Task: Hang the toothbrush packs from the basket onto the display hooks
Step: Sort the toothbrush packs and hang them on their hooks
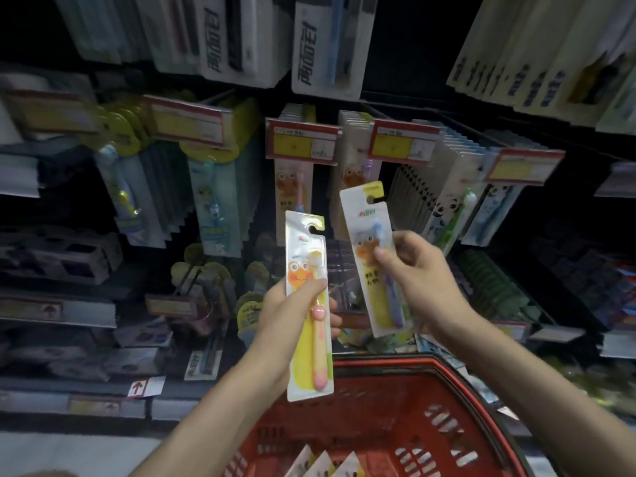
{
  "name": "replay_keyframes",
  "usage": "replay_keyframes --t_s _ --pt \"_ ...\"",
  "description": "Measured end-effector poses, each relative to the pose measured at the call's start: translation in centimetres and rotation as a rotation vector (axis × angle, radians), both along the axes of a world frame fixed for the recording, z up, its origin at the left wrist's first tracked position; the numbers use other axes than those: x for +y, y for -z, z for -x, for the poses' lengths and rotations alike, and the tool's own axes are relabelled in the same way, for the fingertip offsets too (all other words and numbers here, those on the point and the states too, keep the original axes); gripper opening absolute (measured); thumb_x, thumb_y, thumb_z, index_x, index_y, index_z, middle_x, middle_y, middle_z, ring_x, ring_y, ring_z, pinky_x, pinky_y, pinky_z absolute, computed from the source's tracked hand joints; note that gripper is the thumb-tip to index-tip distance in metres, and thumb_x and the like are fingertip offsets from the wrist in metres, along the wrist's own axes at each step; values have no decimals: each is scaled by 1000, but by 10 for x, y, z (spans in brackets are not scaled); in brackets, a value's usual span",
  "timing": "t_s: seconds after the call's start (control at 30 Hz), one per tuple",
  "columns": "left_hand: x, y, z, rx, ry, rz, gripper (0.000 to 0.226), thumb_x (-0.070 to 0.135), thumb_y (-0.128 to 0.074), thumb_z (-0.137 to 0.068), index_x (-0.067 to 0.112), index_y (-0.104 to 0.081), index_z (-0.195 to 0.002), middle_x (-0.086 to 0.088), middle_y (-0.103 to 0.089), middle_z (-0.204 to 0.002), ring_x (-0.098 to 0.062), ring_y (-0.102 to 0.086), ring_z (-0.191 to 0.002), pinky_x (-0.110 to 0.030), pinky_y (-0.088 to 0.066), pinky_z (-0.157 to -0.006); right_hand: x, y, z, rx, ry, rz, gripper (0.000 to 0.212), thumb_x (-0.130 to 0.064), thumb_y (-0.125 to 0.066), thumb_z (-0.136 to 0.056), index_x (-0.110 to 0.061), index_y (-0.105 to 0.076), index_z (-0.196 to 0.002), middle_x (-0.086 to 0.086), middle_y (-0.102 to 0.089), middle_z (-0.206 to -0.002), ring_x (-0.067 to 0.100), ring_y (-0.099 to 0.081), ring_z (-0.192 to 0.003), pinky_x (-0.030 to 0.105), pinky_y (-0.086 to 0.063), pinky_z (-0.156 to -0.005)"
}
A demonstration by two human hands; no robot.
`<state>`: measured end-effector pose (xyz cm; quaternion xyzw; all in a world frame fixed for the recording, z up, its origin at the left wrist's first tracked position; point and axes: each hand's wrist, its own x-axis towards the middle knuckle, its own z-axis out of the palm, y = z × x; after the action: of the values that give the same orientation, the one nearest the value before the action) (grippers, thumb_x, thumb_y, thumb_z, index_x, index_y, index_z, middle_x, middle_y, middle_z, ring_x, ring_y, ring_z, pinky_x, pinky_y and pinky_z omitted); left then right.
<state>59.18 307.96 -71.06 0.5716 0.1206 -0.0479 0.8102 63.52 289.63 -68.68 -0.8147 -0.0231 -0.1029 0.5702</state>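
My left hand (292,311) grips a toothbrush pack with a yellow-and-pink brush (308,256) around its middle, held upright. My right hand (418,273) pinches a second pack with a purple-blue brush (370,222), raised a little higher and tilted left. Both packs hang in the air in front of the display hooks (303,142), where matching cartoon-faced packs (292,187) hang behind red-and-yellow price tags. Below my arms stands the red basket (389,370), with more packs (327,464) showing at its near edge.
Rows of other toothbrush packs fill the hooks: green-topped ones (213,187) to the left, panda packs (447,208) to the right, large white packs (323,46) above. Dark shelves with boxed goods (58,253) flank both sides.
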Motion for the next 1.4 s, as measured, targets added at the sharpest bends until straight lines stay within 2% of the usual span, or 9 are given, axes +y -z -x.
replay_keyframes --t_s 0.1,0.2,0.47,0.63,0.83,0.93,1.0,1.23,1.4 --pt "0 -2 5 -18 8 -2 15 15 -67 -97 2 -68 -102 -18 -67 -77 -31 -69 -67 -54 -63 -74 2 -18 -20 34 3 -39 11 -23 -66 -101 -22 -70 -111 -2 -79 -101 10 -75 -91 24 -60 -75" --pt "2 -5 8 -28 6 8 12 13 -67 -96 2 -67 -100 -18 -67 -76 -29 -69 -63 -50 -64 -70 7 -28 -37 60 7 -76 13 -27 -66 -101 -24 -73 -112 -3 -79 -101 6 -75 -86 18 -55 -66" --pt "9 -13 16 -26 40 20 11 15 -66 -96 5 -68 -102 -16 -69 -75 -27 -70 -64 -49 -65 -71 24 -38 -67 47 64 -211 15 -26 -67 -101 -23 -73 -115 0 -79 -108 23 -75 -103 48 -59 -95" --pt "12 -17 18 -42 49 27 12 15 -66 -97 6 -69 -104 -16 -70 -76 -28 -71 -65 -50 -65 -72 26 -35 -73 92 108 -328 15 -25 -65 -102 -20 -71 -115 0 -78 -101 21 -74 -94 43 -61 -87" --pt "11 -18 20 -62 49 27 10 13 -66 -97 4 -69 -102 -19 -70 -78 -30 -72 -65 -48 -66 -68 25 -27 -68 110 196 -117 14 -25 -61 -105 -17 -67 -114 -1 -72 -101 9 -65 -83 28 -49 -64" --pt "10 -14 18 -69 46 8 12 13 -66 -98 3 -70 -102 -18 -71 -78 -30 -72 -67 -51 -66 -71 19 -16 -64 205 227 -84 19 -14 -69 -99 -15 -68 -117 3 -72 -107 17 -69 -90 36 -60 -80" --pt "9 -11 17 -78 45 1 13 13 -65 -98 1 -70 -101 -17 -72 -77 -30 -72 -67 -53 -64 -73 13 -8 -57 274 241 -23 25 -10 -72 -94 -16 -67 -119 5 -70 -111 22 -67 -99 37 -57 -91" --pt "5 -6 16 -126 52 -59 10 13 -67 -98 5 -73 -97 -19 -75 -77 -28 -75 -68 -40 -63 -66 2 6 -9 333 128 58 15 -10 -65 -98 -17 -73 -109 10 -73 -110 20 -70 -97 30 -56 -83" --pt "3 3 8 -233 74 -221 20 26 -76 -93 10 -73 -82 -1 -68 -65 -17 -74 -68 -25 -57 -63 15 -2 26 325 -114 -143 23 -33 -66 -100 -16 -77 -110 14 -77 -110 31 -73 -106 40 -59 -93"
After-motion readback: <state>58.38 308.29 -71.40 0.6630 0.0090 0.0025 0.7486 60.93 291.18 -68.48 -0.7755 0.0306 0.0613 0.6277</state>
